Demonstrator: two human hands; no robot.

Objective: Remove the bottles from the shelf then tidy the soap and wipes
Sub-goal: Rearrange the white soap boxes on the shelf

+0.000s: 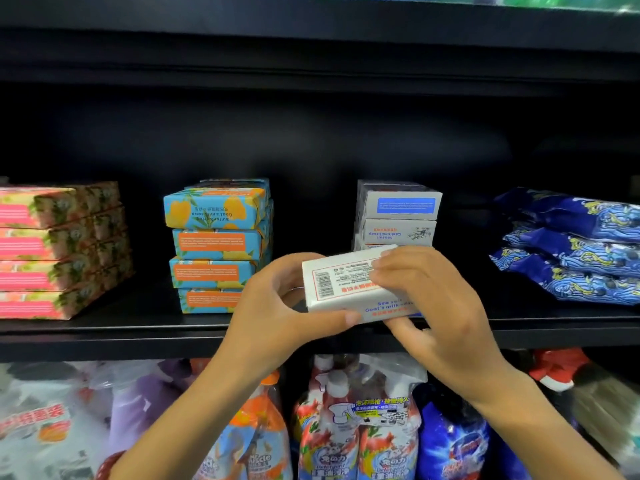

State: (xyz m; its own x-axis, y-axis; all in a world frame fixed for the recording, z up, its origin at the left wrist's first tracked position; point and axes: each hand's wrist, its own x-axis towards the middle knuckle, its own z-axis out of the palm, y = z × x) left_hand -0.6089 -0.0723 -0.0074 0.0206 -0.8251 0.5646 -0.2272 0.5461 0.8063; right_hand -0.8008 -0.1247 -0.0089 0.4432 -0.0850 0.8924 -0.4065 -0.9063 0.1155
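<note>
Two bare hands hold a white soap box (346,282) just in front of a dark shelf (104,336), above its front edge. The left hand (277,306) grips the box's left end, thumb lying along the near lower edge and fingers curled round behind. The right hand (436,306) clamps the box's right half, fingers spread across the barcode face and thumb tucked beneath. The box is tilted, its print upside down. Below the box, on the lower shelf, stand detergent bottles (346,427). Directly behind the box rises a stack of matching white soap boxes (398,220), apart from the fingers. Left of the box sits a stack of blue-and-orange soap boxes (216,244), and farther left a stack of pink soap boxes (52,251). Right of the box lie blue patterned packs (571,251), piled three high.
</note>
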